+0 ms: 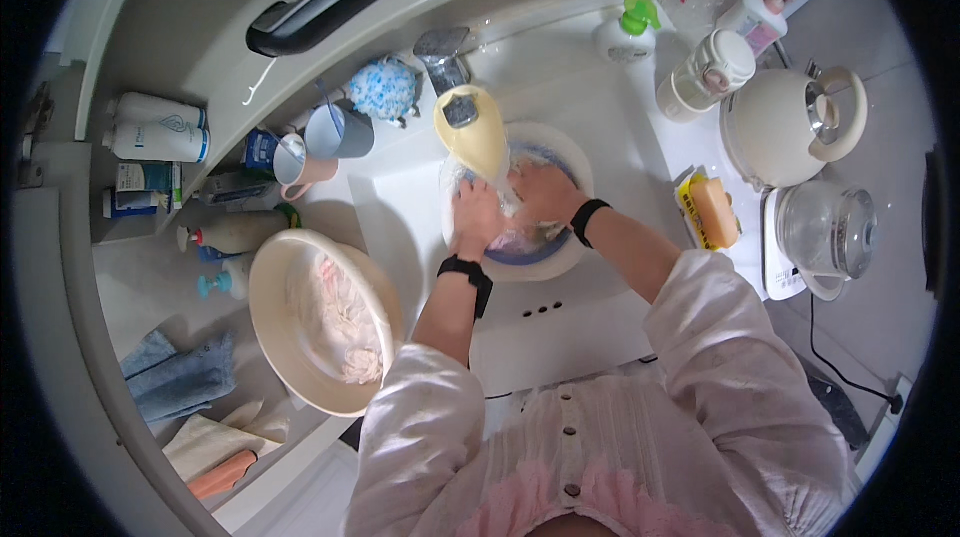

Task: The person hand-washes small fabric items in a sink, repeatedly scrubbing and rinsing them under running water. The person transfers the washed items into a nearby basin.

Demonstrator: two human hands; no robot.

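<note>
Both my hands are down in a round basin (574, 263) with a white rim and a blue inside, standing in the white sink. My left hand (478, 213) grips wet, light-coloured cloth (517, 237) at the basin's left side. Opposite it, my right hand (546, 196) holds the same wet mass, its fingertips partly hidden by water and foam. Just above the hands hangs a pale yellow spout extender (474, 128), fitted to the metal faucet (442, 61). Clear water appears to run from its tip. Each wrist wears a black band.
A cream basin (262, 319) with pale wet cloth (345, 319) leans at the left. Cups (337, 133) and a blue-white bath puff (384, 89) stand behind. At the right are a soap bar (714, 213), a bottle (705, 76), a kettle (772, 128) and a glass pot (817, 229).
</note>
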